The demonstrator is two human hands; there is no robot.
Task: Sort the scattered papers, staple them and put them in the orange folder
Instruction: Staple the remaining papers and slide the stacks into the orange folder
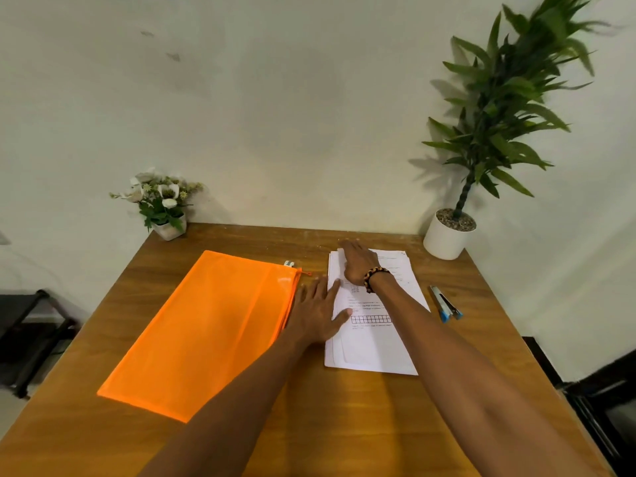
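A stack of white printed papers (373, 349) lies on the wooden table, right of centre. My left hand (318, 313) lies flat with straight fingers on the stack's left edge, partly on the table. My right hand (356, 261) reaches across to the stack's far left corner, fingers extended and pressing on the sheets. The orange zip folder (203, 330) lies flat to the left of the papers, its zipper end toward the back. A blue and silver stapler (445, 304) rests on the table just right of the stack.
A small white pot of white flowers (161, 204) stands at the table's back left corner. A tall green plant in a white pot (449, 235) stands at the back right. A small white clip (289, 264) lies beyond the folder. A dark stool (31, 335) is left of the table.
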